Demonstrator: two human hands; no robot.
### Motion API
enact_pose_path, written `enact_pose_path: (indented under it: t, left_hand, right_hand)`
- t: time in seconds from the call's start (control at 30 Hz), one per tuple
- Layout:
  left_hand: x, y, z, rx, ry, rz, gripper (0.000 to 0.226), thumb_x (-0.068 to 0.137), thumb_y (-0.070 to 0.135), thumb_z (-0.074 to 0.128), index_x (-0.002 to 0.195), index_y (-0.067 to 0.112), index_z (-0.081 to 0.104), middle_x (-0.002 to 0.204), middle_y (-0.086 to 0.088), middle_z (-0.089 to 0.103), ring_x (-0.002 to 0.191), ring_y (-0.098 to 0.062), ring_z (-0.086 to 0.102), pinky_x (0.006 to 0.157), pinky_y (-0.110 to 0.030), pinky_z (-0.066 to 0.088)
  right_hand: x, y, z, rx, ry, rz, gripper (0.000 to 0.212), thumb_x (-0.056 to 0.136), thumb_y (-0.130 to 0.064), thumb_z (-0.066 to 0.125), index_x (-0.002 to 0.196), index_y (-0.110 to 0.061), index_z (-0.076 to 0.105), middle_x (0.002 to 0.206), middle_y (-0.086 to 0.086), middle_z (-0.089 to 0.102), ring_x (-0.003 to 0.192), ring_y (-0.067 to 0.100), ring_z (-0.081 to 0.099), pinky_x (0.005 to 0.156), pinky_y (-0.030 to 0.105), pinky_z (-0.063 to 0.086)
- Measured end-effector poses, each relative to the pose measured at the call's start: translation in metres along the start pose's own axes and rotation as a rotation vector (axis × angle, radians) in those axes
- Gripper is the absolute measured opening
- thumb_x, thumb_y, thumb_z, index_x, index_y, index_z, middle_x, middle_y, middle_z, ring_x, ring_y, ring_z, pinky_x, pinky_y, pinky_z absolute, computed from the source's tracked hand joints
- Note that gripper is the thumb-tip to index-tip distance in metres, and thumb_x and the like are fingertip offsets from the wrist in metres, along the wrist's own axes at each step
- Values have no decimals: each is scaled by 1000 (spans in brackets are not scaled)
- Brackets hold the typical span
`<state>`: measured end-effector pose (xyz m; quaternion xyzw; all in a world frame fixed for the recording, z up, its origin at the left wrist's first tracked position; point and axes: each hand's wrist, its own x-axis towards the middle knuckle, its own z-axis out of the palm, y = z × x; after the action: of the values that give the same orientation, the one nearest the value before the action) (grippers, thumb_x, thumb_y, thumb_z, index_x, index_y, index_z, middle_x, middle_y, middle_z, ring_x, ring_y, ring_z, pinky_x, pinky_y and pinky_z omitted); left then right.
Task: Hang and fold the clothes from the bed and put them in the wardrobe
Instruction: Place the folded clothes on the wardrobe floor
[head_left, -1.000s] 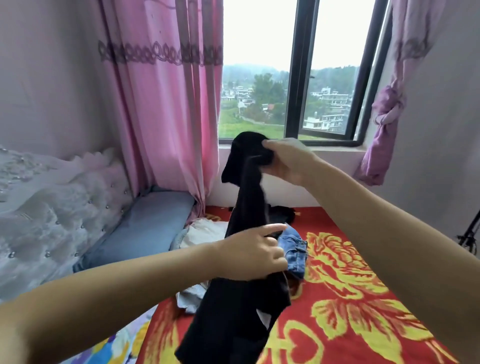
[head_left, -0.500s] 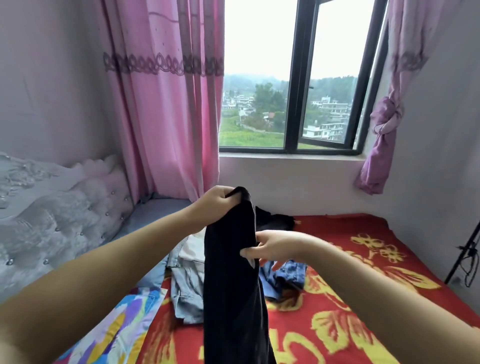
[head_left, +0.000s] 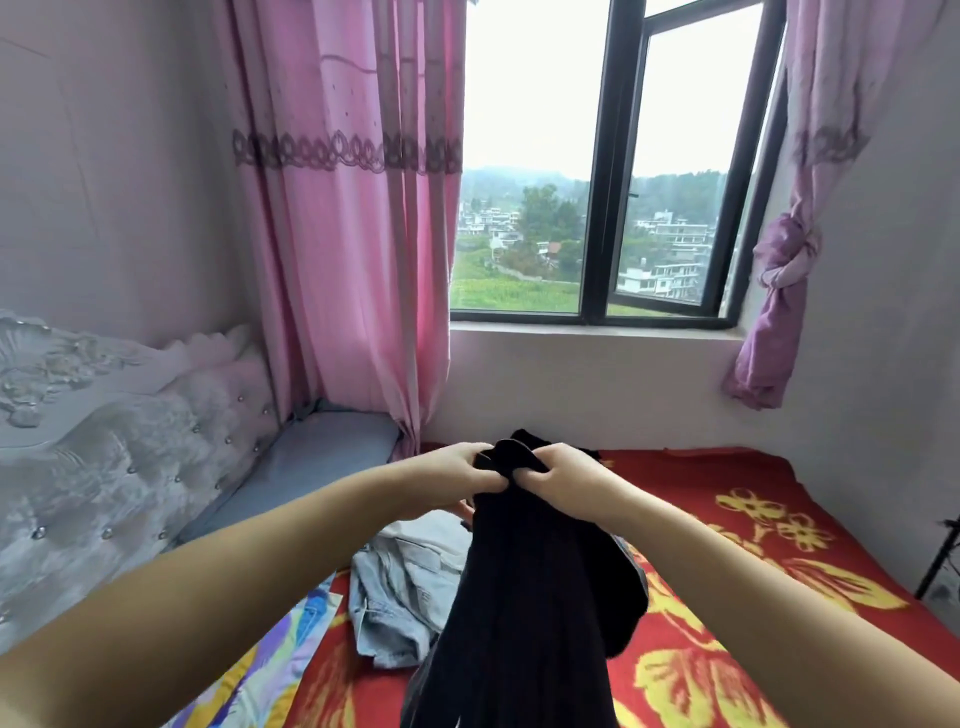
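1. Head view shows my left hand (head_left: 460, 475) and my right hand (head_left: 558, 475) side by side at chest height, both clenched on the top edge of a black garment (head_left: 524, 597); the fingers curl tightly into the cloth, and the knuckles nearly touch.

2. That garment hangs straight down from the two grips, over the red flowered blanket (head_left: 753, 561) on the bed. Its lower end runs out of the bottom of the picture, so I cannot tell what kind of garment it is or how long.

3. On the bed just behind and left of it lies a pale denim piece (head_left: 400, 592), crumpled. Another dark item peeks out behind my hands, near the wall under the window (head_left: 597, 166). The wardrobe is not visible.

4. My reading: I am finding the garment's top edge before folding or hanging it.

5. To do this well, I would slide the hands apart along the edge until each holds a corner, keeping the cloth taut between them.

6. I would then give it a shake so it drops flat and untwisted.

7. I would lift high enough that the hem does not drag over the denim piece.

8. The risk is a bunched fold if I lay it down with both hands this close.
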<state>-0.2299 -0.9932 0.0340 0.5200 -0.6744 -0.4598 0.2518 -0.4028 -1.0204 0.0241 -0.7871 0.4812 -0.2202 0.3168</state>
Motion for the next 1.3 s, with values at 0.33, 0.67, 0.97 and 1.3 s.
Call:
enact_pose_path:
  t: [0.33, 0.67, 0.97, 1.3]
  left_hand:
    - [-1, 17, 1, -312, 232, 178, 18, 95, 25, 57, 86, 10, 62, 82, -9, 62, 75, -19, 61, 72, -31, 50]
    - [-31, 22, -77, -53, 303, 158, 25, 94, 30, 57, 89, 8, 66, 79, -3, 69, 74, -14, 67, 64, -21, 54]
    - [-54, -8, -105, 55, 316, 119, 51, 64, 68, 69, 79, 20, 76, 83, -4, 73, 76, -15, 70, 66, -20, 53]
    - [-58, -5, -103, 200, 246, 23, 54, 74, 62, 64, 66, 8, 66, 61, -4, 58, 55, -15, 55, 59, -22, 45]
  right_hand:
    - [-8, 42, -45, 84, -155, 103, 23, 87, -30, 66, 96, -10, 70, 85, 8, 71, 76, 15, 65, 75, 29, 51]
    - [-17, 102, -65, 36, 72, 216, 21, 91, -11, 55, 78, -2, 70, 70, 1, 61, 68, 12, 53, 63, 24, 43]
    - [-34, 24, -104, 400, -116, -31, 43, 76, -45, 75, 98, -8, 71, 99, 14, 72, 87, 23, 68, 82, 37, 55]
    - [-36, 30, -130, 271, -127, 3, 40, 76, -43, 74, 100, -11, 74, 100, 11, 74, 87, 21, 72, 72, 26, 56]
